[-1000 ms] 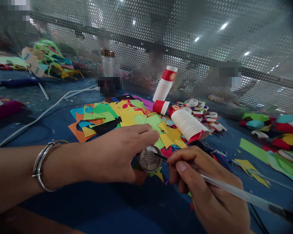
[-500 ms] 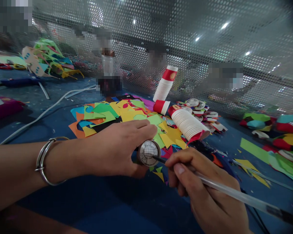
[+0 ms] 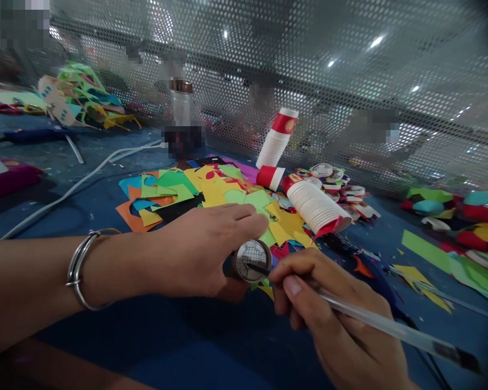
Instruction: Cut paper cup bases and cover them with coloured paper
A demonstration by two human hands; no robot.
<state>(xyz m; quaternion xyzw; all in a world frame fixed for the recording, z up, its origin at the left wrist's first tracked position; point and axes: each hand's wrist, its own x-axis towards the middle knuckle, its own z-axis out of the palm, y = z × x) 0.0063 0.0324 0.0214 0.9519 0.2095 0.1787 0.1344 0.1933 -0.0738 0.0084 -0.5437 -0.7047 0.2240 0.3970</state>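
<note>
The left hand (image 3: 201, 249) lay knuckles-up on the blue table (image 3: 154, 346), its fingers curled around a small paper cup (image 3: 252, 260) turned on its side so that the round white base faced the camera; the forefinger ran along the top of the cup and the thumb pressed it from below. A silver bangle (image 3: 79, 269) sat on that wrist. The base of the cup carried a grid of thin dark lines inside a circle. The right hand (image 3: 341, 319) was just beside the cup on its right, fingers pinched narrowly on a clear-barrelled pen (image 3: 374, 320), whose dark tip touched the lower left part of the cup's base (the barrel slanted away toward the lower right corner of the view). Just behind the cup lay a spread of coloured paper scraps (image 3: 211, 197), yellow, green, orange and black. Behind and to the right of the cup a stack of ribbed white paper cups (image 3: 315, 206) lay on its side, with another red-rimmed stack (image 3: 276, 141) leaning upright farther back and a heap of round cup-bottom discs (image 3: 337, 184) next to them. A white cable (image 3: 71, 189) ran across the table well to the left of the cup, and a perforated metal screen (image 3: 350, 81) closed off the table's far edge.
</note>
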